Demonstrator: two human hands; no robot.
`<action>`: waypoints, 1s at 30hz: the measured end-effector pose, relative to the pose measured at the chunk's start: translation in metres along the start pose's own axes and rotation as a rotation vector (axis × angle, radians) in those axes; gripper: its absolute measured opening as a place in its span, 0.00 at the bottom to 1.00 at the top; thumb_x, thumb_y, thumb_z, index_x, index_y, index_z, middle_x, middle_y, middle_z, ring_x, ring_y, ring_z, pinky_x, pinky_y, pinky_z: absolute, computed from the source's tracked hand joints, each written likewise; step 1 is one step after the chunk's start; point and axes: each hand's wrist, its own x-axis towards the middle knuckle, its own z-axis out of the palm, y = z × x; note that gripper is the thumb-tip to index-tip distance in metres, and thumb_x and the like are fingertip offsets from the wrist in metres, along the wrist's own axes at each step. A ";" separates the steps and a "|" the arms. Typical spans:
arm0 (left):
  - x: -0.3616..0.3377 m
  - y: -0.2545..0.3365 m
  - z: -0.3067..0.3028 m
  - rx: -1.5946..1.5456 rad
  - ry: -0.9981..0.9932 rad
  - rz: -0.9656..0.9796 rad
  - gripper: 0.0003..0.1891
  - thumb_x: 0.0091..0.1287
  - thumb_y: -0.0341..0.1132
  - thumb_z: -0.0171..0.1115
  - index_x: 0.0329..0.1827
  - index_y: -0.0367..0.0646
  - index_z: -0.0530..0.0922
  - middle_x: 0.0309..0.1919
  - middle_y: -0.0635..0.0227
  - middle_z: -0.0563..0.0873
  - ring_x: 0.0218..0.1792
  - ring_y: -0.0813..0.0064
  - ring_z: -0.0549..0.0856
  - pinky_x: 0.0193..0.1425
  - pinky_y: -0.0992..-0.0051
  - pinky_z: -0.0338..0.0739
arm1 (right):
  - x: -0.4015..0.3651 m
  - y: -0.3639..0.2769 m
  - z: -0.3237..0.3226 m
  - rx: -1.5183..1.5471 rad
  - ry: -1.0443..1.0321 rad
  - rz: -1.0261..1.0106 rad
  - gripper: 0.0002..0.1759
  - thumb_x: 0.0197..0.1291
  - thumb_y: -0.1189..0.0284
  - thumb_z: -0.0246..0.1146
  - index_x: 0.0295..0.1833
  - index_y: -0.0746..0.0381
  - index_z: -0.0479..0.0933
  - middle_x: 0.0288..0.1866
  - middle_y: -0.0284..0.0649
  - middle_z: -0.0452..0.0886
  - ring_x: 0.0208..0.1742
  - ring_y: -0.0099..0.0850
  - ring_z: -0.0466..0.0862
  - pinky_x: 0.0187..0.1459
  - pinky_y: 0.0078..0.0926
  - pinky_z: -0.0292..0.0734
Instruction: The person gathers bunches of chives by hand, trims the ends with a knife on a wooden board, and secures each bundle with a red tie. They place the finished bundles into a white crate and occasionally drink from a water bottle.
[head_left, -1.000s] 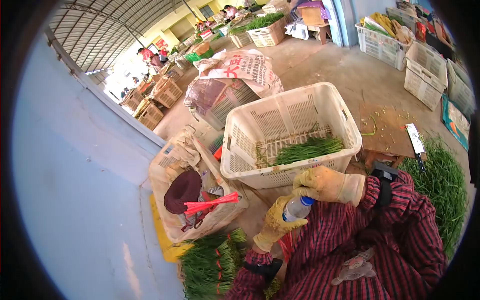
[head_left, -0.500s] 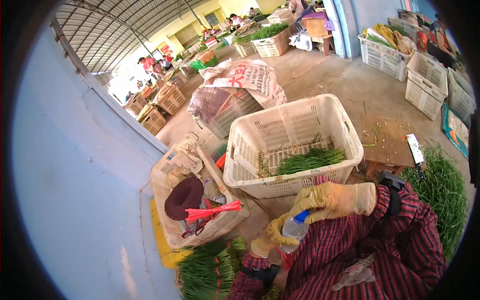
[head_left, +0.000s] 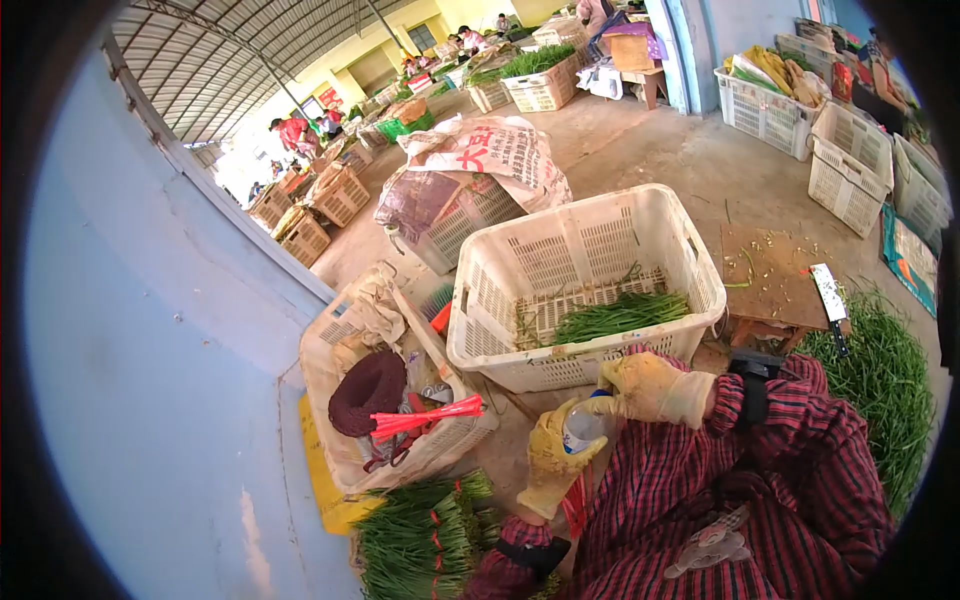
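Observation:
Gloved in stained yellow, my left hand (head_left: 553, 462) wraps around a clear plastic bottle (head_left: 584, 428) in front of my chest. My right hand (head_left: 655, 388), in the same kind of glove, closes its fingers at the bottle's top. A bit of blue cap (head_left: 600, 393) shows beside those fingers; the rest is hidden. Just beyond my hands stands a large white crate (head_left: 480, 362) with loose green stalks (head_left: 622, 318) on its floor. Tied bundles of green stalks (head_left: 425, 545) lie at lower left.
On the left, a smaller crate (head_left: 468, 440) holds a dark red knitted item (head_left: 368, 392) and red ties (head_left: 427, 417). A cleaver (head_left: 829, 300) rests on a wooden board (head_left: 765, 285), with a green heap (head_left: 880, 375) beside it. Behind stands a sack-covered crate (head_left: 450, 225); people work farther back.
Both hands and the bottle have risen slightly. The bottle is tilted more, and my right fingers now cover most of the blue cap.

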 end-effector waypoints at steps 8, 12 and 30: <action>-0.011 -0.023 0.028 0.158 0.165 -0.069 0.37 0.54 0.44 0.83 0.67 0.42 0.79 0.52 0.56 0.86 0.52 0.53 0.86 0.58 0.56 0.80 | 0.020 0.006 0.032 0.020 0.017 0.113 0.31 0.71 0.44 0.61 0.50 0.66 0.80 0.42 0.56 0.87 0.47 0.55 0.88 0.50 0.47 0.83; -0.032 -0.074 0.040 -0.006 0.243 -0.234 0.37 0.55 0.44 0.84 0.66 0.40 0.78 0.53 0.58 0.86 0.53 0.58 0.86 0.60 0.59 0.80 | 0.015 0.018 0.019 0.278 0.271 0.109 0.28 0.73 0.50 0.62 0.60 0.66 0.79 0.49 0.58 0.87 0.52 0.54 0.88 0.56 0.44 0.83; -0.151 -0.318 0.042 -0.261 0.574 -1.026 0.43 0.56 0.51 0.83 0.71 0.40 0.73 0.63 0.56 0.82 0.58 0.62 0.82 0.63 0.63 0.76 | -0.139 0.176 -0.006 0.618 0.660 0.725 0.18 0.78 0.66 0.57 0.66 0.60 0.79 0.46 0.30 0.84 0.36 0.19 0.80 0.40 0.19 0.76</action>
